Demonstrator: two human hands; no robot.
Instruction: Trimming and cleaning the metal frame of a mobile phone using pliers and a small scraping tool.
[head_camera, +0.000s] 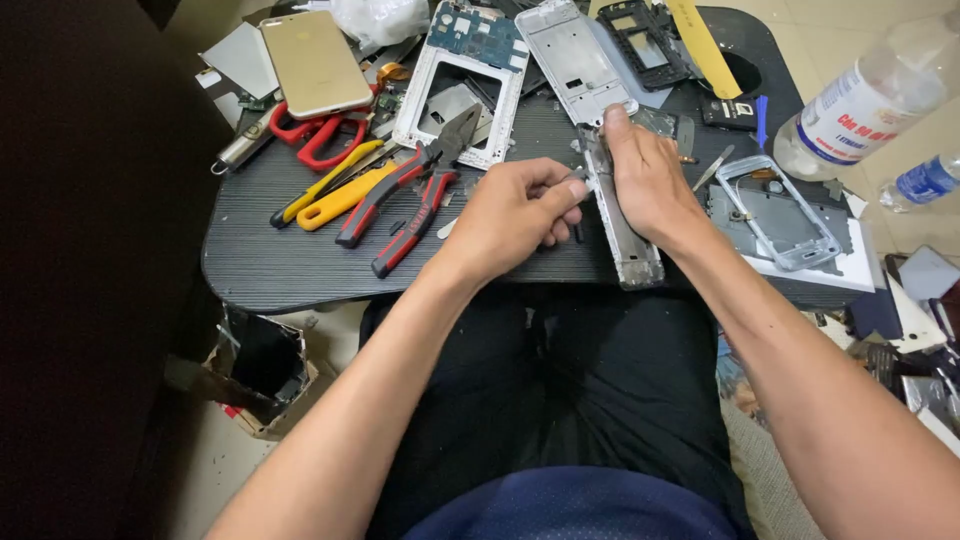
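While the right hand (648, 175) is clamping a silver phone frame (622, 228) on its edge, its grip is closing around the frame's upper part, with the index finger lying along the top. The frame is standing tilted on the dark table (300, 265), near the table's front edge and roughly at its middle. The left hand (512, 215) is sitting just beside the frame, its grip narrowing to a pinch on a small dark tool (572, 180) whose tip is meeting the frame's side; what kind of tool it is I cannot tell.

Just left of the frame, red-handled pliers (405, 195) are lying on the table, with a yellow-handled tool (340, 195) beside them and red scissors (320, 135) further left. A gold phone (315, 62) is lying face down far to the frame's upper left. Behind the frame, a white frame with a blue circuit board (465, 75) and another silver frame (572, 55) are resting side by side. To the frame's right, a clear case (778, 212) is lying on a grey plate, and a plastic bottle (870, 95) is lying well beyond it, off the table's right end.
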